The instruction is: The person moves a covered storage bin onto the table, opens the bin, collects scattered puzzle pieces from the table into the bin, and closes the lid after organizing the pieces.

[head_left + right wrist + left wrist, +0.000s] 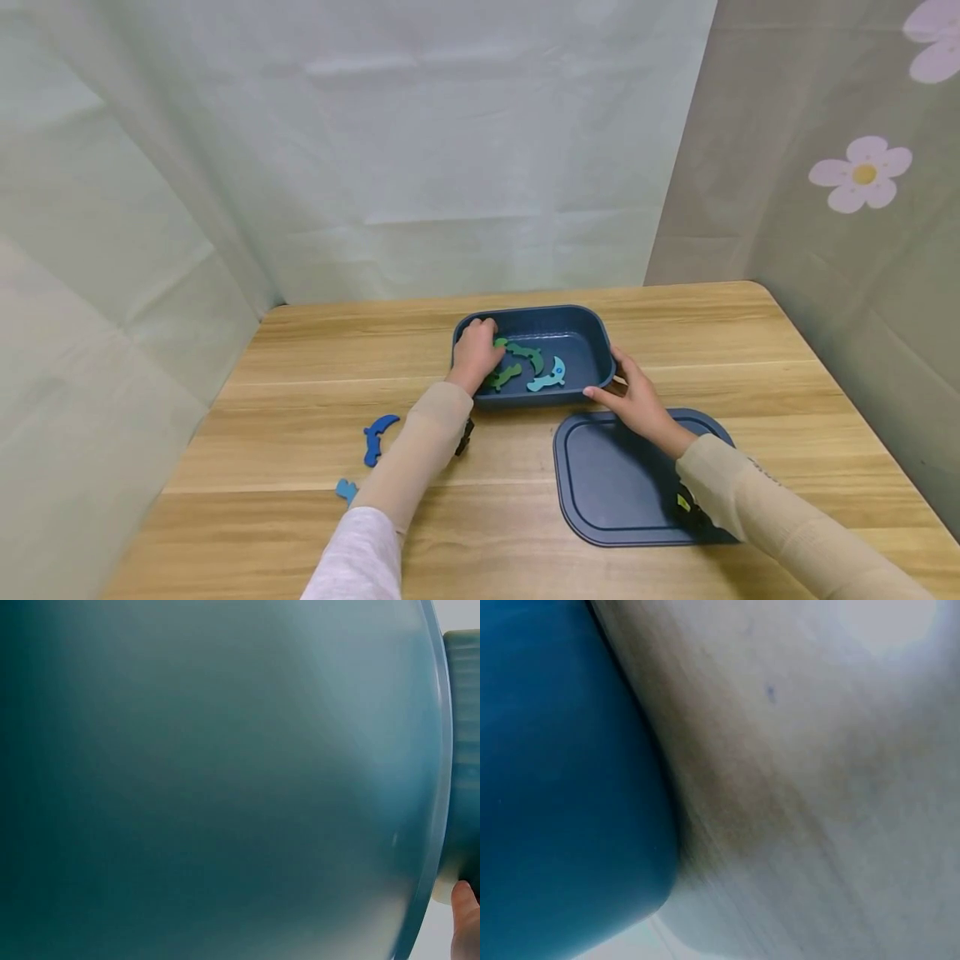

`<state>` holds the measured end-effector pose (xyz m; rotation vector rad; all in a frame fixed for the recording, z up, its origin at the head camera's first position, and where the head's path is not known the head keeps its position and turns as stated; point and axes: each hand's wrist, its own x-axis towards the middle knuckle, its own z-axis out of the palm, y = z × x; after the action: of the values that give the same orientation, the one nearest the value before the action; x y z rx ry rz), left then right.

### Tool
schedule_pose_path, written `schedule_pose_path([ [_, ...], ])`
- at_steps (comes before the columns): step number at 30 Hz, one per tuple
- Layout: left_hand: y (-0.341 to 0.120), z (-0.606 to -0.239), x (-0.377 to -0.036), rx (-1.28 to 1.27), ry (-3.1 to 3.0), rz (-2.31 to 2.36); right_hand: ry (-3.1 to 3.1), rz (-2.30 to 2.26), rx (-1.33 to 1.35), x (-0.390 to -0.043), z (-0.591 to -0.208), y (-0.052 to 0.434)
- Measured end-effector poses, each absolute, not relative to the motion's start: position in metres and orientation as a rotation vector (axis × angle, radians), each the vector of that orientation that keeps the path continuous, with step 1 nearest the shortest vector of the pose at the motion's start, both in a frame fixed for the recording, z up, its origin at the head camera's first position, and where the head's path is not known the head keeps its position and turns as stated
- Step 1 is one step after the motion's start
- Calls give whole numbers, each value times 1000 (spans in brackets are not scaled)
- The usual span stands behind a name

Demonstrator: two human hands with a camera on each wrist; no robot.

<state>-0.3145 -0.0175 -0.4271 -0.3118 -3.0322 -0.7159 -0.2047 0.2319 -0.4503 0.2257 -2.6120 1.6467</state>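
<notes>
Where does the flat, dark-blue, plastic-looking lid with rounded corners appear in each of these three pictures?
Head: the lid lies right of centre, in the lower half.
Left wrist: apparently not in it.
Right wrist: it fills most of the picture.
Shared landmark: the deep, dark-blue, plastic-looking rectangular box: centre in head, apparently left in left wrist, right edge in right wrist.

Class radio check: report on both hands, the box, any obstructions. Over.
Left hand inside box, hold unclear; right hand grips box's right end. Green pieces and light-blue piece inside; two blue pieces on table. Box uncovered; lid lies under right forearm.
</notes>
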Motion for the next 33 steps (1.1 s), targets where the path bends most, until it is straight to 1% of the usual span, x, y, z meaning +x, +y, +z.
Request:
schedule_pose_path([
  [13, -28, -417, -306, -400, -2964, -793, -2601, 1653, 247, -205, -452, 232],
  [33, -39, -410, -294, -446, -2891, -909, -2612, 1638, 258, -204, -450, 232],
])
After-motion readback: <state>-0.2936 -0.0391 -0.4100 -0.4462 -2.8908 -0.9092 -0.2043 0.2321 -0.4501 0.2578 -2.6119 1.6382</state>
